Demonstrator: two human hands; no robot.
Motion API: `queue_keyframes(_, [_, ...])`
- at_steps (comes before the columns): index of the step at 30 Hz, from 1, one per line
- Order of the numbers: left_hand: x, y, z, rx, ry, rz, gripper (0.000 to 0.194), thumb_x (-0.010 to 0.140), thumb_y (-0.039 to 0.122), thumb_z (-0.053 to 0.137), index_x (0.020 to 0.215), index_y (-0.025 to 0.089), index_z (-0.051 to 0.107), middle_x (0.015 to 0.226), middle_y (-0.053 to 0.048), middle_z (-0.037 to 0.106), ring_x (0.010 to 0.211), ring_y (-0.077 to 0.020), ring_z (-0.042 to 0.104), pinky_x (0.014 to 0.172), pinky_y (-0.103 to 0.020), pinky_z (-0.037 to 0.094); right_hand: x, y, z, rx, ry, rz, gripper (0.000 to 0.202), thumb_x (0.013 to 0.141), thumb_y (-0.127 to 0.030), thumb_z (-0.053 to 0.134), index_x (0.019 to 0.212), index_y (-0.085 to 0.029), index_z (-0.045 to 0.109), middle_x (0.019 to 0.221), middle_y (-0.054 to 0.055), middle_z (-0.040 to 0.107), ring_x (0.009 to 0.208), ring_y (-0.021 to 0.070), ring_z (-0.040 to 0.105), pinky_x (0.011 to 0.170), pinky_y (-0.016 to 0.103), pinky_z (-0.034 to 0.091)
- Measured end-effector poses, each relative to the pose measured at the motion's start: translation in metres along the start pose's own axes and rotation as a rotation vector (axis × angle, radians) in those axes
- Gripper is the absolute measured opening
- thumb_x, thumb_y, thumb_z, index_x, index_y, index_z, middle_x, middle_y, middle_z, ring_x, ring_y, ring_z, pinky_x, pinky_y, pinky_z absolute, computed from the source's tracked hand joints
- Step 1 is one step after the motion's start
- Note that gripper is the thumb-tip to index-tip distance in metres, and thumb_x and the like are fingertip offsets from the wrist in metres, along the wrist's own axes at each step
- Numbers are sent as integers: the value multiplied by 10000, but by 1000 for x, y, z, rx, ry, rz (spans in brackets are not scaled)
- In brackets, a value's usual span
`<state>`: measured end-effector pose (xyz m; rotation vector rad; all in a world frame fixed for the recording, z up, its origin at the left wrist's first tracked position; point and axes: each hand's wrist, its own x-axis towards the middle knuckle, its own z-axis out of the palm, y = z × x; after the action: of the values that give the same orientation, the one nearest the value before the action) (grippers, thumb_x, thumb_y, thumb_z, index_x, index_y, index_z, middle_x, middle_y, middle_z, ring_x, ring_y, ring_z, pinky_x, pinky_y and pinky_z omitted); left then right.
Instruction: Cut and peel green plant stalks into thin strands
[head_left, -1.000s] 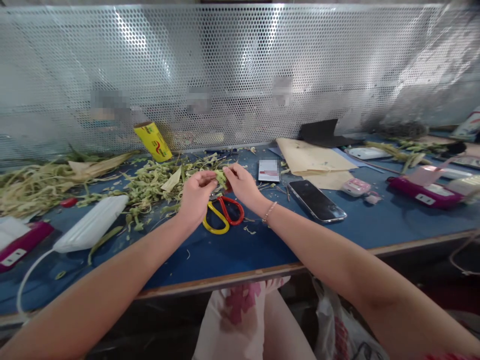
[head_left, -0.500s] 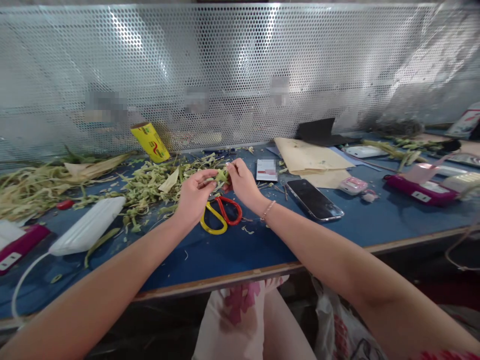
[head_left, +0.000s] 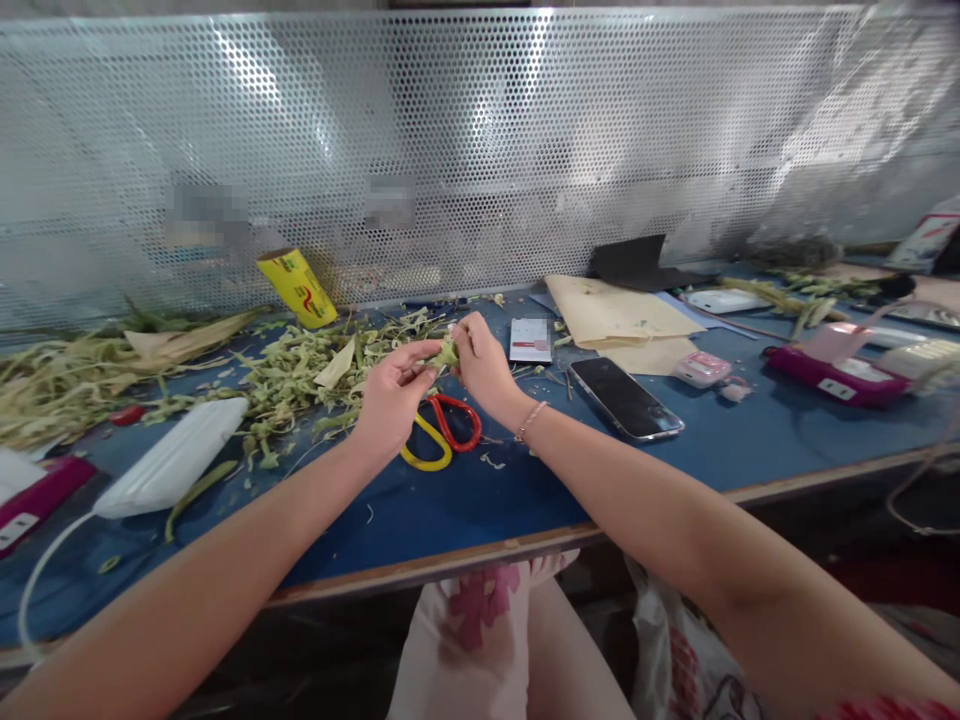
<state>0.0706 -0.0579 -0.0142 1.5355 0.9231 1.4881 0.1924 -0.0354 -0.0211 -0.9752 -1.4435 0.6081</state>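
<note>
My left hand (head_left: pixel 391 398) and my right hand (head_left: pixel 484 368) meet over the middle of the blue table (head_left: pixel 600 470). Both pinch one small green plant piece (head_left: pixel 446 352) between their fingertips, a little above the table. Right under the hands lie scissors (head_left: pixel 444 434) with one yellow and one red handle loop. A heap of green and pale plant scraps (head_left: pixel 307 365) spreads just behind and left of my left hand.
A black phone (head_left: pixel 625 398) lies right of my right hand, a small card (head_left: pixel 529 340) behind it. Brown envelopes (head_left: pixel 611 315), a yellow roll (head_left: pixel 296 287), a white case (head_left: pixel 171 458), magenta devices (head_left: pixel 836 375) and a perforated metal screen (head_left: pixel 480 150) surround the work spot.
Both hands have shifted slightly up and away while working the green piece; my left fingers now reach further toward the right hand. The view drifted a little.
</note>
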Motion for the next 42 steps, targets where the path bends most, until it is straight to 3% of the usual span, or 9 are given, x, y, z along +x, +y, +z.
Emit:
queue_keyframes(7, [-4,8,0,176,-43,102,255,667,143,592,896,200,688,952,-49,692,756,-143,611,694,-268,481,2,-1,2,96,8,82,184,873,-315,361,713,-236,312,525,-80,354,444,73,406,472,215,313])
queue_keyframes(12, [-9,12,-1,388,-108,308,242,715,125,534,834,235,714,941,-32,705,891,-178,622,828,-305,462,2,1,5,195,-20,145,210,873,-342,358,702,-235,301,487,-98,317,384,64,341,448,210,296])
queue_keyframes(14, [-9,11,-1,400,-125,329,244,722,129,531,837,243,713,939,-29,705,919,-184,616,831,-303,458,2,1,6,203,-33,155,216,871,-348,362,699,-235,298,479,-101,305,376,63,326,446,209,289])
queue_keyframes(19, [-7,10,-1,377,-107,213,266,740,157,522,953,209,671,940,-49,687,705,-133,593,627,-245,456,3,-1,3,114,-18,168,205,870,-316,358,691,-232,308,489,-86,325,422,82,370,480,223,301])
queue_keyframes(24, [-9,12,4,230,-46,154,203,709,183,586,906,184,633,967,-54,668,754,-122,585,664,-233,457,4,2,2,-14,19,42,198,868,-317,357,699,-231,301,541,-68,353,490,93,372,521,231,288])
queue_keyframes(31, [-4,5,9,178,179,139,123,652,235,660,725,171,585,717,-6,637,687,-117,590,662,-246,470,-3,1,13,-125,35,-54,181,881,-322,313,725,-231,303,555,-62,378,502,104,373,545,241,275])
queue_keyframes(35, [-1,6,7,154,237,120,93,641,202,654,690,167,583,653,13,602,621,-92,555,613,-223,450,-6,-2,16,-162,23,-68,162,880,-318,306,744,-231,314,561,-61,388,496,108,386,548,243,279])
queue_keyframes(42, [6,15,5,-109,273,-124,86,630,122,615,660,144,537,532,51,502,465,-51,446,502,-196,387,-6,-5,13,-191,4,-111,161,866,-316,351,733,-226,338,576,-62,380,492,100,371,551,238,288])
